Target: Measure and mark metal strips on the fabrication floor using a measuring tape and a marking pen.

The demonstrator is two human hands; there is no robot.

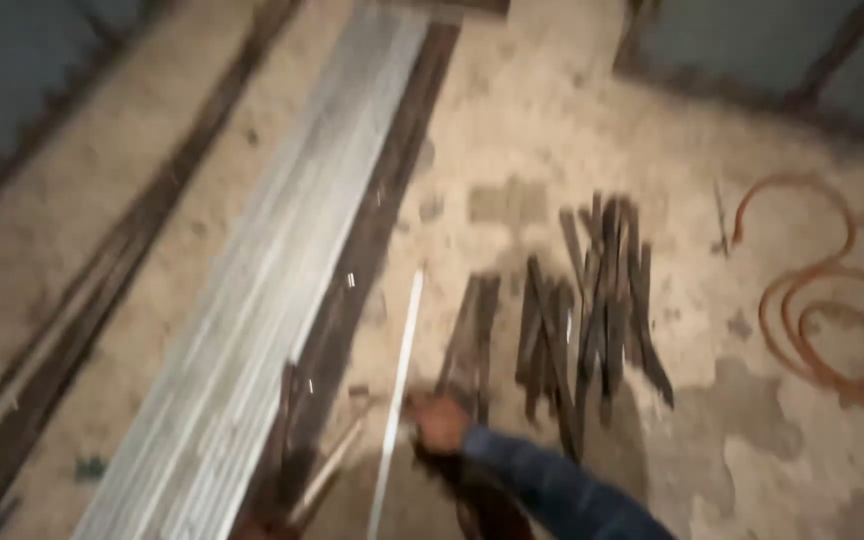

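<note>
— Sticks first. Where are they from your hand?

— Your right hand (440, 420) is low down, with a blue sleeve (552, 490) behind it. It sits right at the near end of a small bunch of dark metal strips (470, 340). The strips point away from you, so their long way runs from your hand toward the far wall.

— Are your fingers shut on them?

— I cannot tell. The hand is blurry. It touches or almost touches the near end of the bunch, but the fingers do not show.

— What else is near that small bunch?

— A thin white rod (399, 385) lies just to its left, pointing the same way. A bigger pile of dark strips (597, 300) lies just to its right. Farther left of the bunch is a long grey sheet (272, 270), and beside that a dark beam (372, 230).

— And your other hand?

— Your left hand is not in the picture, so the right one is the near one.

— Any boxes or bins?

— None show. An orange hose (822, 310) lies coiled on the concrete floor (712, 150), well to the right of the big pile.
</note>
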